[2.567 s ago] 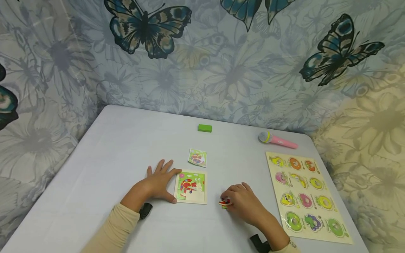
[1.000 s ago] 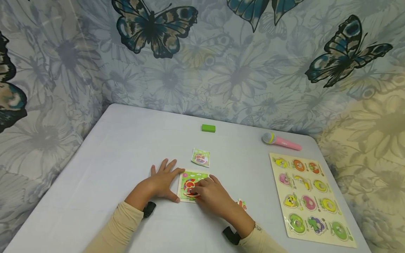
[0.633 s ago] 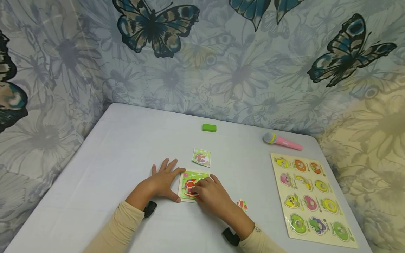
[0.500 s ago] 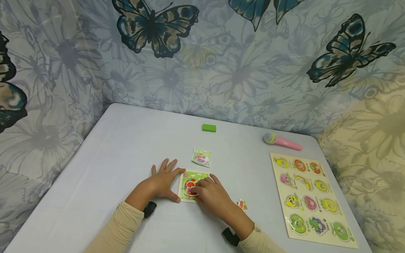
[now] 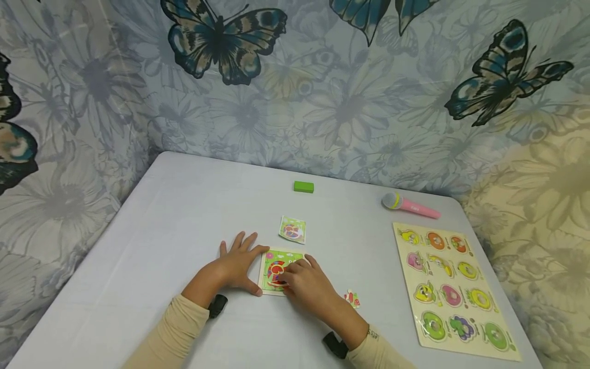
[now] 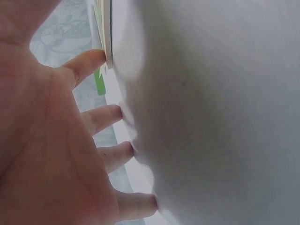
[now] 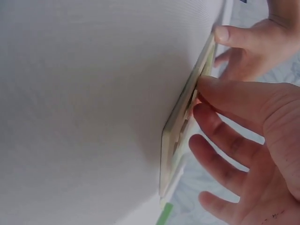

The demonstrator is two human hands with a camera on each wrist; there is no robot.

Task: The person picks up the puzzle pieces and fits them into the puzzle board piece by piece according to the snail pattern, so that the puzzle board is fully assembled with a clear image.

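A small square jigsaw board (image 5: 273,293) with a red, green and pink picture lies on the white table. My left hand (image 5: 233,266) spreads its fingers flat; the thumb and index finger touch the board's left edge, and the other fingertips rest on the table in the left wrist view. Over the board's lower right, my right hand (image 5: 310,287) pinches a red puzzle piece (image 5: 279,282) between thumb and index finger, against the board's surface. The right hand hides part of the picture. Another red-and-white puzzle piece (image 5: 352,299) lies to the right, beside the right wrist.
A small picture card (image 5: 292,229) lies just beyond the board. Farther back is a green block (image 5: 303,187). A pink toy microphone (image 5: 412,206) lies at the back right, above a large fruit puzzle board (image 5: 454,292). Butterfly-patterned walls (image 5: 341,113) border the table.
My right hand has moved left from the table onto the board with a piece, uncovering another piece on the table. Over the last half second both hands stay nearly still.
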